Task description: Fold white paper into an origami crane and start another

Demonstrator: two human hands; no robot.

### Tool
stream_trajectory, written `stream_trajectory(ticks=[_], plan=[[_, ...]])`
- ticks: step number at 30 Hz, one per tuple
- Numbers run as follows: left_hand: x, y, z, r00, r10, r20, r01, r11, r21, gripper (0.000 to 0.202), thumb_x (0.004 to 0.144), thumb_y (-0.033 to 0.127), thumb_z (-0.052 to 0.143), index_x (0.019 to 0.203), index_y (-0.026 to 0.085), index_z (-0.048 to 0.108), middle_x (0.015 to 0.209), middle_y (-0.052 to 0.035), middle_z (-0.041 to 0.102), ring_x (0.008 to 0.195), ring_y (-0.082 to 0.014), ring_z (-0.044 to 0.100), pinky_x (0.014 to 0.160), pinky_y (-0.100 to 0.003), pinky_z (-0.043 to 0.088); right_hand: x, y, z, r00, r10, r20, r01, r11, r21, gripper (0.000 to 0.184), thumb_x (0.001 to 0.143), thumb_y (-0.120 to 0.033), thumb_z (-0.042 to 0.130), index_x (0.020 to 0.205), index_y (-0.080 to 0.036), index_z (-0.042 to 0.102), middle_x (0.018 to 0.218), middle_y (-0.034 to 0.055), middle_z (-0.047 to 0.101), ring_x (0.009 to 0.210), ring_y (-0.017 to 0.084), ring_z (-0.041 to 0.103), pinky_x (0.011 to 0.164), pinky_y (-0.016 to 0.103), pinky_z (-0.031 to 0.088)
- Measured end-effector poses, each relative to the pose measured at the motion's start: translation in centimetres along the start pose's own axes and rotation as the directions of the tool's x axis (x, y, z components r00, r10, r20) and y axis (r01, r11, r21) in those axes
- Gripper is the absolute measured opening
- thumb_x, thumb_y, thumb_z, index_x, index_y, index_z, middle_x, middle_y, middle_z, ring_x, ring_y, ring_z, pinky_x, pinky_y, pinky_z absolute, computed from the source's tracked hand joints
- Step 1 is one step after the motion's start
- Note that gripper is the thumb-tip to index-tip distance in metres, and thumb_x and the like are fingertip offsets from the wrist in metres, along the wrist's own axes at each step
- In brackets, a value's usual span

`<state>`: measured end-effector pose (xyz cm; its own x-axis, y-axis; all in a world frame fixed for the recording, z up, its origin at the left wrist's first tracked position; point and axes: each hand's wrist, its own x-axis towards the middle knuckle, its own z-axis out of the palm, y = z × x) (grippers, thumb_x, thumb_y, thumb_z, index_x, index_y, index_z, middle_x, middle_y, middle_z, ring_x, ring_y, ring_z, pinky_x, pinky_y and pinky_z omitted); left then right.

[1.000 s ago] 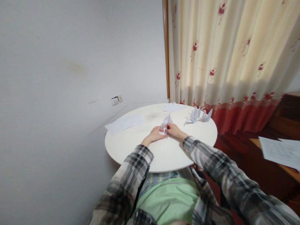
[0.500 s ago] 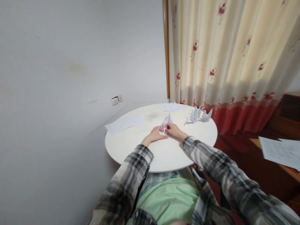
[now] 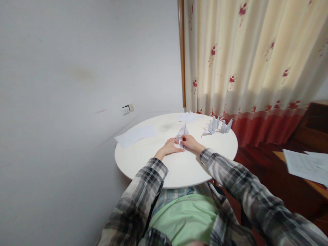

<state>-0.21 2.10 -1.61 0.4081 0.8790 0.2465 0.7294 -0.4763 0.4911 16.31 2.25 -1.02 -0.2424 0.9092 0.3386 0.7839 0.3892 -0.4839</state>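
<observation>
A partly folded piece of white paper point(image 3: 183, 131) lies on the round white table point(image 3: 164, 174), its pointed tip facing away from me. My left hand point(image 3: 170, 147) holds its left and near edges, thumb stretched toward the near end. From the right, my right hand point(image 3: 191, 142) pinches the paper's middle with thumb and fingertips. Part of the paper is hidden under both hands. Several folded paper cranes point(image 3: 213, 125) stand to the right, near the table's far right edge.
White paper sheets point(image 3: 135, 134) lie at the table's left, and more paper pieces point(image 3: 186, 117) at its far edge. A wall with a socket point(image 3: 125, 110) borders the left. Behind hangs a flowered curtain point(image 3: 230, 68). Written sheets point(image 3: 304, 165) rest on a wooden surface at right.
Almost nothing differs. Both hands keep their places on the folded paper, with at most a very slight shift of the fingers.
</observation>
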Motion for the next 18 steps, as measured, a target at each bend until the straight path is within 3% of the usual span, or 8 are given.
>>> stream_trajectory(ticks=[5, 11, 18], plan=[[-0.05, 0.17, -0.02, 1.0, 0.019, 0.002, -0.019, 1.0, 0.015, 0.054, 0.052, 0.057, 0.068, 0.088, 0.019, 0.057, 0.101, -0.0064, 0.055, 0.097, -0.0227, 0.05, 0.087, -0.033, 0.039, 0.05, 0.09, 0.08, 1.0, -0.012, -0.006, 0.012, 1.0, -0.002, 0.014, 0.072, -0.02, 0.053, 0.082, -0.014, 0.06, 0.076, 0.0031, 0.061, 0.065, 0.012, 0.049, 0.06, 0.021, 0.032], [0.22, 0.03, 0.18, 0.996, 0.047, -0.071, -0.045, 0.999, 0.019, 0.03, 0.073, 0.046, 0.054, 0.076, 0.017, 0.057, 0.093, -0.0065, 0.059, 0.092, -0.0197, 0.053, 0.085, -0.032, 0.039, 0.07, 0.04, -0.11, 1.0, 0.005, -0.004, -0.005, 1.0, -0.008, 0.012, 0.071, -0.019, 0.055, 0.079, -0.014, 0.061, 0.074, 0.0032, 0.062, 0.065, 0.012, 0.05, 0.06, 0.021, 0.033], [0.34, -0.2, 0.18, 0.989, -0.026, -0.144, 0.037, 0.996, 0.08, 0.025, 0.072, 0.038, 0.058, 0.08, 0.015, 0.058, 0.091, -0.0074, 0.06, 0.09, -0.02, 0.054, 0.082, -0.032, 0.04, -0.11, -0.4, -0.42, 0.998, -0.006, 0.066, -0.003, 0.992, 0.126, 0.011, 0.073, -0.02, 0.054, 0.075, -0.013, 0.062, 0.062, 0.0009, 0.061, 0.059, 0.011, 0.052, 0.059, 0.02, 0.036]])
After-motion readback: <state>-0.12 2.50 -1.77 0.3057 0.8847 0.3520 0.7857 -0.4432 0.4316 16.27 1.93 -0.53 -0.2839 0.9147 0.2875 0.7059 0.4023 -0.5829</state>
